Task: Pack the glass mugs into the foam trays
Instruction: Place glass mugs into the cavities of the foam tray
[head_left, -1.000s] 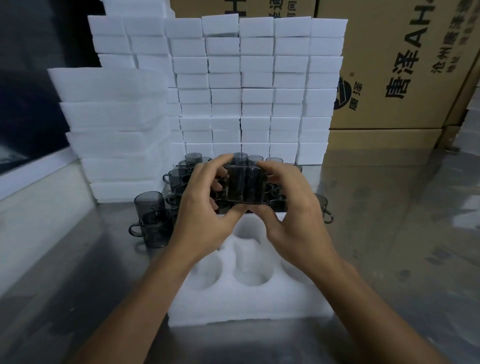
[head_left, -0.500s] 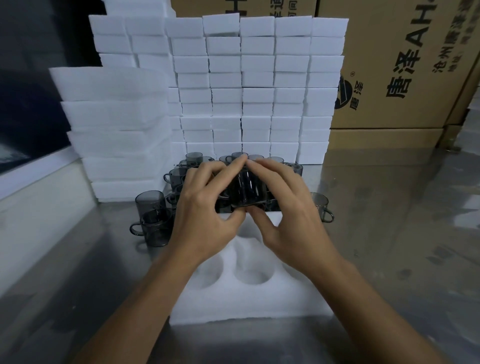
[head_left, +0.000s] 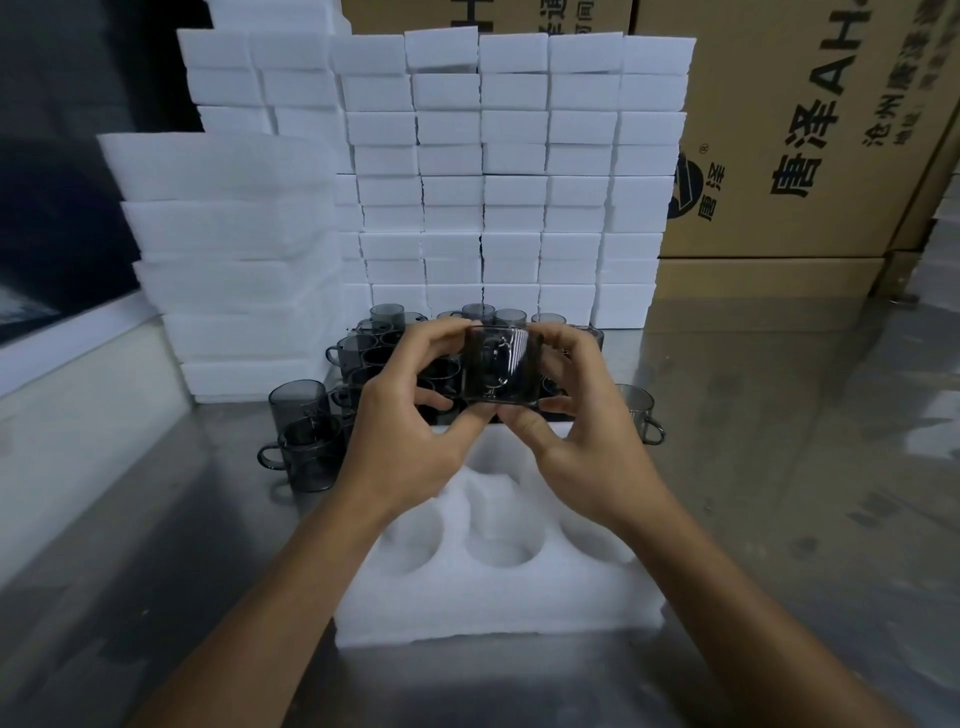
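Note:
A smoky grey glass mug is held up between both hands above the far edge of a white foam tray. My left hand pinches its left side and bottom corner with thumb and fingertips. My right hand grips its right side, thumb under the base. The tray lies on the steel table in front of me, its round wells showing no mugs. A cluster of several more grey mugs stands behind and left of the tray, partly hidden by my hands.
Stacks of white foam trays and foam blocks form a wall at the back. Brown cardboard boxes stand at the back right. One mug stands alone to the right of the cluster. The steel table stretches right.
Both hands have shifted on the mug: fingers that covered its front half a second ago have drawn back to its sides, showing the glass face. The mug sits slightly further right.

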